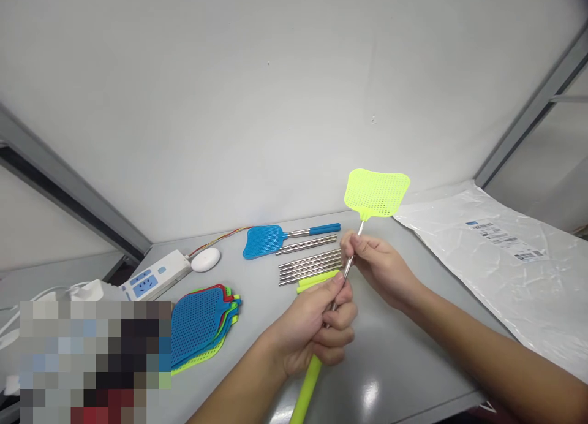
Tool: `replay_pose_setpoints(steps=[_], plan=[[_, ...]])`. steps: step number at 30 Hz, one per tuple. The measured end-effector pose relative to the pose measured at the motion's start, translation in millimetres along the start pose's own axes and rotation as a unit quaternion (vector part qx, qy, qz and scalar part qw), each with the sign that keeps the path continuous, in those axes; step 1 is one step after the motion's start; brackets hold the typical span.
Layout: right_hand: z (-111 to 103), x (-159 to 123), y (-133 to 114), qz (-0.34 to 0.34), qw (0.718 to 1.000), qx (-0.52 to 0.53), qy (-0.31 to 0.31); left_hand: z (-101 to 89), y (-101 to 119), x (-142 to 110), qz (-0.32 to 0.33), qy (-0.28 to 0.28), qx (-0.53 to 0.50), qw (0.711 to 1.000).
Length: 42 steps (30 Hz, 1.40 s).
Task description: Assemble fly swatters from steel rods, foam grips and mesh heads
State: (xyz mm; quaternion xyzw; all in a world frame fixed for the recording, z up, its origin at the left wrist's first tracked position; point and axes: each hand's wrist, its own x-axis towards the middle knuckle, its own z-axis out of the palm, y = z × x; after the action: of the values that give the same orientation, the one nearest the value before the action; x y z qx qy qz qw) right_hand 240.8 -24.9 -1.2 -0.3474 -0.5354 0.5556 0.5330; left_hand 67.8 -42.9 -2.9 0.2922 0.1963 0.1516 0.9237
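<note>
A yellow-green fly swatter [376,193] with a metal rod is held up in front of me, its perforated head raised at the upper right. My left hand [321,326] wraps round the rod lower down, above the yellow-green handle grip [307,390]. Higher up, my right hand [381,268] pinches the rod a little below the head. Behind my hands on the table lie several metal rods [310,266] and yellow-green grips [316,280], partly hidden by my left hand. A blue fly swatter [264,241] with a blue handle lies farther back.
Stacked swatter heads [197,320] in blue, red and green lie at the left. Behind them are a power strip [156,276] and a white rounded object [206,260]. White plastic packaging [482,246] covers the right side. A pixelated patch hides the lower left.
</note>
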Motion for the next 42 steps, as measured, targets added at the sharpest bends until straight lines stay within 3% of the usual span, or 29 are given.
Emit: replay_pose_setpoints(steps=[4, 8, 10, 12, 14, 16, 18, 20, 24, 31, 34, 42], plan=[[-5.5, 4.3, -4.0, -0.025, 0.997, 0.011, 0.073, -0.4, 5.4, 0.5, -0.017, -0.009, 0.023, 1.000], [-6.2, 7.3, -3.4, -0.064, 0.993, -0.020, 0.097, 0.9, 7.2, -2.5, 0.005, -0.011, 0.068, 0.998], [0.1, 5.9, -3.2, -0.057, 0.992, -0.053, 0.097, 5.8, 9.4, -2.3, 0.056, 0.008, 0.100, 0.993], [11.1, 1.4, -4.3, -0.028, 0.991, -0.095, 0.090, 15.1, 15.2, 0.4, 0.163, 0.053, 0.111, 0.979], [24.8, -5.3, -6.9, -0.007, 0.990, -0.128, 0.065, 27.8, 25.5, 4.8, 0.313, 0.132, 0.094, 0.936], [37.8, -11.6, -10.8, -0.004, 0.991, -0.132, 0.034, 40.3, 38.5, 9.2, 0.433, 0.243, 0.102, 0.862], [47.2, -15.0, -15.7, 0.009, 0.993, -0.120, 0.012, 49.4, 50.6, 12.6, 0.484, 0.330, 0.135, 0.799], [51.9, -15.0, -20.9, 0.042, 0.994, -0.102, -0.015, 53.6, 58.5, 15.5, 0.505, 0.372, 0.196, 0.754], [50.8, -11.9, -26.1, 0.063, 0.995, -0.066, -0.048, 53.9, 59.1, 21.6, 0.528, 0.369, 0.284, 0.710], [41.5, -21.2, 8.8, 0.001, 0.992, -0.124, -0.010, 55.8, 60.9, 19.4, 0.546, 0.278, 0.304, 0.730], [38.6, -22.4, 21.9, -0.028, 0.991, -0.128, 0.013, 53.1, 70.7, 12.9, 0.576, 0.259, 0.294, 0.717], [41.6, -18.0, 9.1, -0.032, 0.988, -0.150, -0.034, 56.2, 86.2, -0.3, 0.644, 0.261, 0.218, 0.686]])
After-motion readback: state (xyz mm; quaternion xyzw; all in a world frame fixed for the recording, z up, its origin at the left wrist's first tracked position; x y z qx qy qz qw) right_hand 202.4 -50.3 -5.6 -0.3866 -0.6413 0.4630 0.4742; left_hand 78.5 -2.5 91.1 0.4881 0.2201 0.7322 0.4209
